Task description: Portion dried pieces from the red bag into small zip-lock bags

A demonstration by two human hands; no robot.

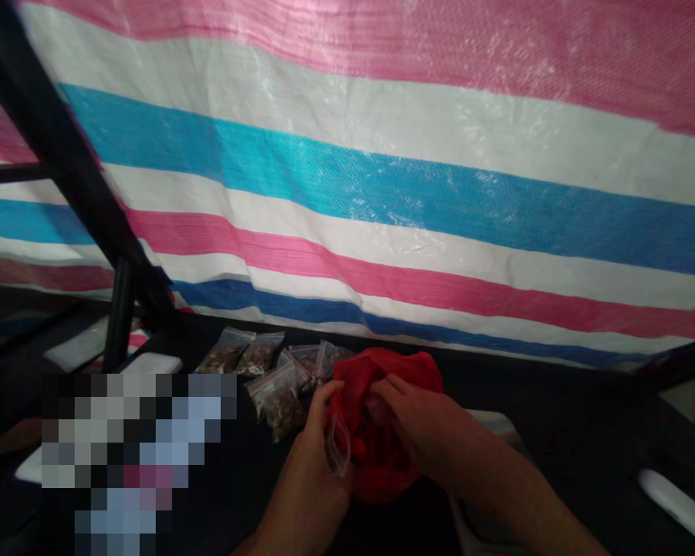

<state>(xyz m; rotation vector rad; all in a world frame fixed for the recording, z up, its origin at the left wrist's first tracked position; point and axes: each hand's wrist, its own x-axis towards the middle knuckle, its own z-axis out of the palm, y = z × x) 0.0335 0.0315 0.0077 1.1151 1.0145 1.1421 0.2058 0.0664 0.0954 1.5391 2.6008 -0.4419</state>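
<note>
Striped woven-plastic sheeting (pixel 382 232) in pink, white and blue fills the background, hanging behind a black tabletop (pixel 579 417). On that surface, at the near side of the sheeting, stands a red fabric bag (pixel 356 394), its mouth gaping toward the viewer and its inside dark and creased. The left hand (pixel 313 467) grips the bag's left edge, 1 digit laid up along the rim; its other fingers are mostly hidden. The right hand (pixel 420 421) comes from the right with its fingers bent down into the bag's mouth. A small pinkish patch shows at those fingertips, but I cannot tell whether they pinch it or only touch it. A translucent loop (pixel 339 446) hangs at the bag's left side, beside the left hand.

Just left of the red bag lie at least 4 clear zip-top bags (pixel 278 401) with brown, lumpy contents, some overlapping. Right of the red bag, a clear-topped container (pixel 492 423) is partly covered by the right forearm. Well to the right of the bag rests a white oblong object (pixel 676 506). Far to its left are a white slab (pixel 155 363), a pixelated patch and a slanting black post (pixel 63 154).
</note>
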